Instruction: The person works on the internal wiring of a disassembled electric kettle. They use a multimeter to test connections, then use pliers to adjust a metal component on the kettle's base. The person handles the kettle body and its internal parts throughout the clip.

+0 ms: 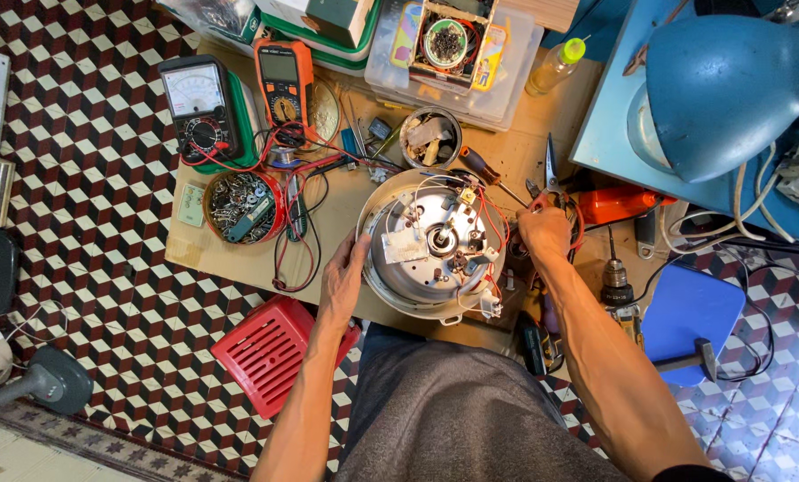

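The upturned rice cooker (435, 245) sits in the middle of the brown work board (239, 259), its round metal bottom facing up, thin wires showing. It looks hard, smooth and a bit heavy — best held by the rim, since the wires look easy to break. Being round, it has no long side. The left hand (341, 281) lies on its left rim, fingers spread flat. The right hand (545, 234) is curled at the right rim — I cannot tell what it grips. A red-handled screwdriver (481, 167) lies just behind, and a bowl of screws (243, 207) stands to the left.
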